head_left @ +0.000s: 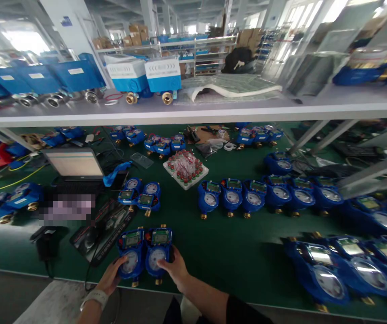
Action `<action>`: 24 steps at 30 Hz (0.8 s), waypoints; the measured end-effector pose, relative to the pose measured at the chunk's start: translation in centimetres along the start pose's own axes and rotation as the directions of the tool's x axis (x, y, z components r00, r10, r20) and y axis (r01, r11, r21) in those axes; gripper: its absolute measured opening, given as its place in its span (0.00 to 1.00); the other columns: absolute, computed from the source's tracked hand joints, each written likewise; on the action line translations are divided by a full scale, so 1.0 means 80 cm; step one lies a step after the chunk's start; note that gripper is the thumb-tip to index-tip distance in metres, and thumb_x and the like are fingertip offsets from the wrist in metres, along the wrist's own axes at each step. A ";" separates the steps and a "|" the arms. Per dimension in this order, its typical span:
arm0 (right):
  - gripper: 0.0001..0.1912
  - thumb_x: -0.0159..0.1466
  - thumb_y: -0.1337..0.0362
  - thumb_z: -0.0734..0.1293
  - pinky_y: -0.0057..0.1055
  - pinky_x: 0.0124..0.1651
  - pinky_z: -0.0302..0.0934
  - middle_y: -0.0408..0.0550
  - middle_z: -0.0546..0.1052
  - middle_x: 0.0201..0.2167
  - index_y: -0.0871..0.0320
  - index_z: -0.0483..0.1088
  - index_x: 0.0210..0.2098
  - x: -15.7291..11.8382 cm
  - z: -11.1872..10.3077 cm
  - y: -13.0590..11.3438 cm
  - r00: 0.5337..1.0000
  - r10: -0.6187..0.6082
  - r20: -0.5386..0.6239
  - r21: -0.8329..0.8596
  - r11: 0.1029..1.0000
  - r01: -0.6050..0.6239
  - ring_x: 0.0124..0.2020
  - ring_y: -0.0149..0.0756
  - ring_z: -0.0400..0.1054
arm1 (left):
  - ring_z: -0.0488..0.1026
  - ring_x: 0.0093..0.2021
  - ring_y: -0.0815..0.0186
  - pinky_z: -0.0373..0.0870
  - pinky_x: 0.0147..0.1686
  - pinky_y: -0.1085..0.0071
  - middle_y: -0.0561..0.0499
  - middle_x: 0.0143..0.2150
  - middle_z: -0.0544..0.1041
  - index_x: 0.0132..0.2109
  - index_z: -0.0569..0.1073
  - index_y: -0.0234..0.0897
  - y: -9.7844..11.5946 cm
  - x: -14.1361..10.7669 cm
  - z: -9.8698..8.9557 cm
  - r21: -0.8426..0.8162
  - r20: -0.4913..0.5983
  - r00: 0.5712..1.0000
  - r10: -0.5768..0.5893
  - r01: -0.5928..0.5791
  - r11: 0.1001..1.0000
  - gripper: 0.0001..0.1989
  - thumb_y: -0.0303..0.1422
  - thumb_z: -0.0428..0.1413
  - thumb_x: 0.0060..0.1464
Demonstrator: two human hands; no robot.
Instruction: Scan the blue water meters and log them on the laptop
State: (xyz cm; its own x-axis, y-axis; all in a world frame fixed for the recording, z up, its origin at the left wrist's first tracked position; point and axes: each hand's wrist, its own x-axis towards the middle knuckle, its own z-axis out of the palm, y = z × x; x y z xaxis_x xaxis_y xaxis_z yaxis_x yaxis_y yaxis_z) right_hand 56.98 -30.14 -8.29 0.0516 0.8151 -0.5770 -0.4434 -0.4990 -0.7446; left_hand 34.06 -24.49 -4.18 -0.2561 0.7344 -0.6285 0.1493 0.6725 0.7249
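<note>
Two blue water meters with brass fittings lie side by side at the bench's front edge, each with a round dial and an exposed green circuit board. My left hand (113,273) grips the left water meter (131,252) from its outer side, thumb over the dial. Around the outer side of the right water meter (159,246) my right hand (177,269) is closed, its thumb on the dial's edge. The fingers beneath both meters are hidden. Just behind them sits a small group of similar meters (149,196).
A row of blue meters (232,195) runs to the right, with larger-looking ones (328,274) at front right. Left are a laptop (75,164), a mouse (91,236) on a mat and a black handheld device (47,245). A tray of red-and-green parts (186,181) lies centrally below a shelf (193,116).
</note>
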 end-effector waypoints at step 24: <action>0.19 0.69 0.51 0.68 0.45 0.50 0.70 0.50 0.75 0.49 0.59 0.71 0.51 -0.228 -0.657 -0.179 0.425 -0.234 -0.874 -0.226 0.972 0.070 0.47 0.41 0.71 | 0.70 0.62 0.50 0.65 0.62 0.44 0.40 0.62 0.73 0.57 0.73 0.34 -0.067 -0.285 0.624 0.148 0.818 0.560 -0.131 0.014 0.989 0.20 0.32 0.63 0.59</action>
State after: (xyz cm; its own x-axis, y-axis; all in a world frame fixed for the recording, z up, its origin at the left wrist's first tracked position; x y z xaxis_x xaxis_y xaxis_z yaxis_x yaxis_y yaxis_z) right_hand 109.46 -53.34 -4.71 0.9081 0.2062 -0.3645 -0.2247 -0.4944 -0.8397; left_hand 86.76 -40.26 -7.76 0.6185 0.3983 -0.6773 0.2857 0.6890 0.6661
